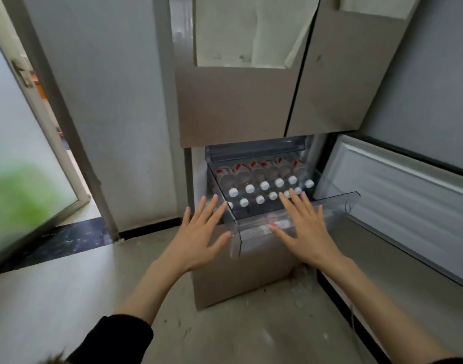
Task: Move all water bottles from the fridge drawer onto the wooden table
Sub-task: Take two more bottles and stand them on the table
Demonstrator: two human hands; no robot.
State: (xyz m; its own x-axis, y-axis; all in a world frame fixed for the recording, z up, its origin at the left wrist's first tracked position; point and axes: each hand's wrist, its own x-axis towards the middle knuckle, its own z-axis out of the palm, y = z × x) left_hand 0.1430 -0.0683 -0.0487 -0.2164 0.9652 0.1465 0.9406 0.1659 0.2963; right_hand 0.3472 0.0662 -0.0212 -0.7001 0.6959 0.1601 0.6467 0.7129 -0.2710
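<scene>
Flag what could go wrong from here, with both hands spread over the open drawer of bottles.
1. The water bottles lie packed in tight rows, so pulling one out may dislodge its neighbours.
2. The clear fridge drawer juts far out; if the left hand or right hand leans on its front, it could tip or strain.
3. The open fridge door stands close on the right and may get bumped while carrying bottles.

water bottles [264,185]: labels blurred, some hidden behind right hand [308,232] | fridge [238,106]: top cut off
</scene>
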